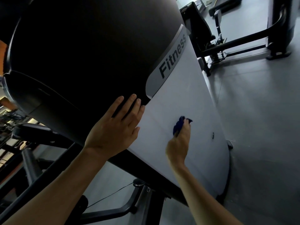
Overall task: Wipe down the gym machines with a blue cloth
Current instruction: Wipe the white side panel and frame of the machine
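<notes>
Head view, looking down a gym machine shroud (186, 111): smooth pale-grey curved panel, matte, faint scuff lines. Upper part black and rounded, dull finish, deep in shadow. Grey band between the two, printed "Fitness" (172, 58) in dark letters.

Right hand (178, 144) low on the pale panel, fingers (186, 125) curled and clamped on blue cloth (178, 125). Cloth bunched, dark blue, soft crumpled folds, pressed against the panel, sticking out past the fingertips.

Left hand (116, 127) flat across the black/grey seam, fingers straight and slightly spread, palm on the surface, holding nothing.

Small dark round mark (213, 135) on the panel right of the cloth; cannot tell what kind.

No containers in view.

Below: black tubular frame (123, 207), thin cable (112, 194) running across. Floor (259, 127) grey, tiled, slightly glossy. Another machine (215, 38) top right: black padded seat, black steel tubing, well apart from the shroud.
</notes>
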`<state>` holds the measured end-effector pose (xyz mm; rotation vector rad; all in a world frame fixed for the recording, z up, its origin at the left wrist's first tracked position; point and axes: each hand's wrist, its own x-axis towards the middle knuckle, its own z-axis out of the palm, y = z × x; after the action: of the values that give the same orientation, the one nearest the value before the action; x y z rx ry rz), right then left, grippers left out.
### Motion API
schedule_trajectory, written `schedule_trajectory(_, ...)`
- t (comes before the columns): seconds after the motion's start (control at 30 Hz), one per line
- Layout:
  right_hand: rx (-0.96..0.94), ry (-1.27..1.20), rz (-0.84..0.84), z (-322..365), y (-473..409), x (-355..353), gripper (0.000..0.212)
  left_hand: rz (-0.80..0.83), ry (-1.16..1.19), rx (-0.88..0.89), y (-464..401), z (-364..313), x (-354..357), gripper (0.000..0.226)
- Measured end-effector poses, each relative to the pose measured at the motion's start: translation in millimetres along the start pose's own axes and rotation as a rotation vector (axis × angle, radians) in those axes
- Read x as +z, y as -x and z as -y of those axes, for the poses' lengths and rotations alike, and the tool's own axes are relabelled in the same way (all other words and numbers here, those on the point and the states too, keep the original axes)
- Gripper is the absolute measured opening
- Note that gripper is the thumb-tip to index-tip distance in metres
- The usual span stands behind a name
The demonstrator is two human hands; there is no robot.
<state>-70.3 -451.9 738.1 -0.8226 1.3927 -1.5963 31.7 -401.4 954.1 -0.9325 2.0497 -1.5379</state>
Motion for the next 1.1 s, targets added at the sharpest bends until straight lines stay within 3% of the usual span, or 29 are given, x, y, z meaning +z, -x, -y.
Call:
schedule_trajectory(0.13, -0.052, -0.007, -0.007, 2, 16, 1, 0.056, 0.011, 0.015, 0.001, 0, -1, 0, 0.072)
schedule_trajectory(0.3, -0.344, 0.122, 0.072, 18, 118, 27, 0.078, -0.016, 0.017, -0.009, 3, -1, 4, 0.067)
schedule_trajectory(0.43, -0.391, 0.008, 0.057, 61, 66, 24, 0.074, -0.007, 0.041, -0.011, 2, -1, 4, 0.073)
schedule_trajectory(0.57, -0.368, -0.038, 0.062, 109, -4, 17, 0.057, -0.025, 0.034, -0.014, 4, -1, 3, 0.075)
schedule_trajectory(0.7, -0.406, -0.026, 0.026, 94, 0, 15, 0.052, -0.032, 0.048, -0.024, 4, -1, 3, 0.075)
schedule_trajectory(0.9, -0.324, 0.351, 0.054, 67, 25, -5, 0.052, -0.041, 0.036, -0.026, 5, 0, 6, 0.074)
schedule_trajectory(1.03, -0.171, 0.147, 0.157, 88, 14, -13, 0.058, 0.025, 0.117, -0.039, 5, 1, 2, 0.067)
schedule_trajectory(1.1, -0.214, 0.074, 0.138, 103, 6, -17, 0.057, 0.061, 0.19, -0.048, 3, 1, -5, 0.066)
